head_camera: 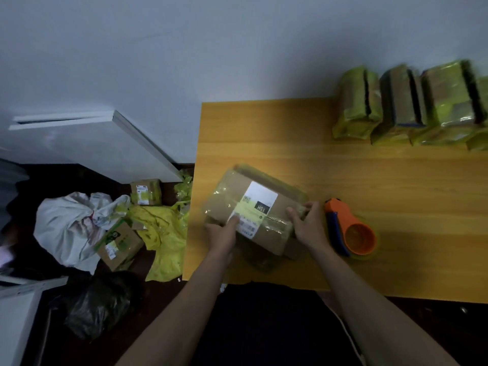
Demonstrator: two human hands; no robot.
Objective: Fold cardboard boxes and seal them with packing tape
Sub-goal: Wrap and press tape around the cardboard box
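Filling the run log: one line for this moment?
left hand: holds box | right hand: pinches box edge | tape dispenser: idle on table

A box [253,212] sits on the table [369,175] near its front left corner, with a person's left hand [221,233] at the box's near left edge and right hand [306,223] at its right side. A tape dispenser [351,233] lies on the table just right of the box, close to the right hand. Three wrapped bundles [406,104] stand in a row at the table's far right edge, against the wall [237,48]. On the floor left of the table lie a loose sheet [163,233], two boxes [118,244] [146,192] and bags [71,225], with a board [105,143] leaning against the wall behind them.
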